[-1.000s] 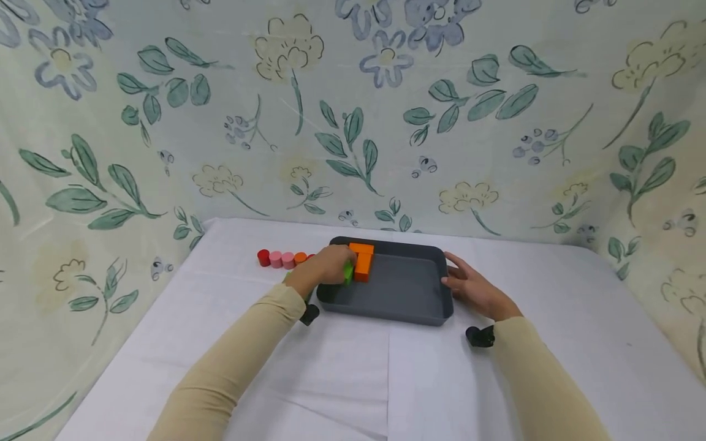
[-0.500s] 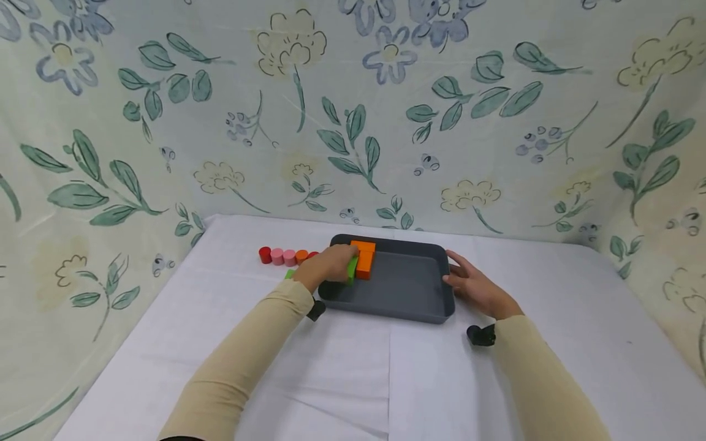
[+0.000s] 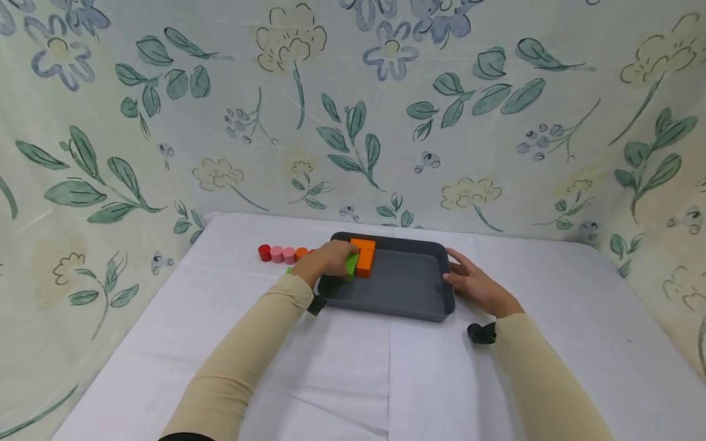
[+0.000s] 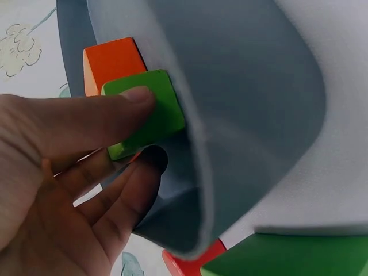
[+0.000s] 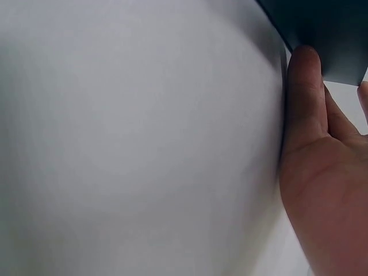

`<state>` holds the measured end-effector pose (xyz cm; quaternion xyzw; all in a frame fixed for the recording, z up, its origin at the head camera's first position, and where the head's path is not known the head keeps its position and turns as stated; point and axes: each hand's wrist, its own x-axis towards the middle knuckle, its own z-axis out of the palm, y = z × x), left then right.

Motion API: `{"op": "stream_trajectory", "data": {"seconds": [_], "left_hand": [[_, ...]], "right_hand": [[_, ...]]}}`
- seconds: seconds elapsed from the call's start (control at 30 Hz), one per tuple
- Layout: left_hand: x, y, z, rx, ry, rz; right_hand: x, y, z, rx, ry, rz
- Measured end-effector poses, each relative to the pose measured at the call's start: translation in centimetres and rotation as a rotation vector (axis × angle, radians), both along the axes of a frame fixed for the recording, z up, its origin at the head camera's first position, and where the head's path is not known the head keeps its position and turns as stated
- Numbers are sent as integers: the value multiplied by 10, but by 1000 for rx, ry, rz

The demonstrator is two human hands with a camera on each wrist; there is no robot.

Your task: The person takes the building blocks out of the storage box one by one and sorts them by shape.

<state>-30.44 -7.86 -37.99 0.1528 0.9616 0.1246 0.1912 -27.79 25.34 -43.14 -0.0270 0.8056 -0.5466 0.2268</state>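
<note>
A dark grey rectangular tray (image 3: 408, 278) lies on the table. Over its left end, my left hand (image 3: 333, 257) pinches a green block (image 4: 155, 109) between thumb and fingers, just inside the tray wall. Right beside that block are orange blocks (image 3: 364, 262) in the tray's far left part; the left wrist view shows one orange block (image 4: 115, 62) behind the green one. At the tray's right end, my right hand (image 3: 477, 286) touches the outer wall with fairly straight fingers. The right wrist view has its thumb (image 5: 305, 75) lying against the dark tray side (image 5: 345, 46).
Left of the tray stands a row of small cylinders, with a red one (image 3: 265, 253), pink ones (image 3: 283, 255) and an orange one (image 3: 300, 253). My left forearm partly covers another green block (image 4: 299, 256) on the white-covered table (image 3: 342, 367). Floral cloth (image 3: 353, 122) hangs behind.
My left hand has shifted slightly right with the green block, bringing it close against the orange blocks. The right hand stays at the tray's right end.
</note>
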Motion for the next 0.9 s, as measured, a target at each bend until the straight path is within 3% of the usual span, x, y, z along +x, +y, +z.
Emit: {"op": "stream_trajectory", "data": {"seconds": [0.57, 0.73, 0.9], "left_hand": [[-8, -6, -8, -5, -2, -31], [-6, -8, -3, 36, 39, -61], [-1, -15, 6, 85, 74, -39]], "right_hand": [[1, 0, 0, 11, -1, -10], [1, 0, -1, -1, 1, 1], [2, 1, -1, 3, 9, 10]]}}
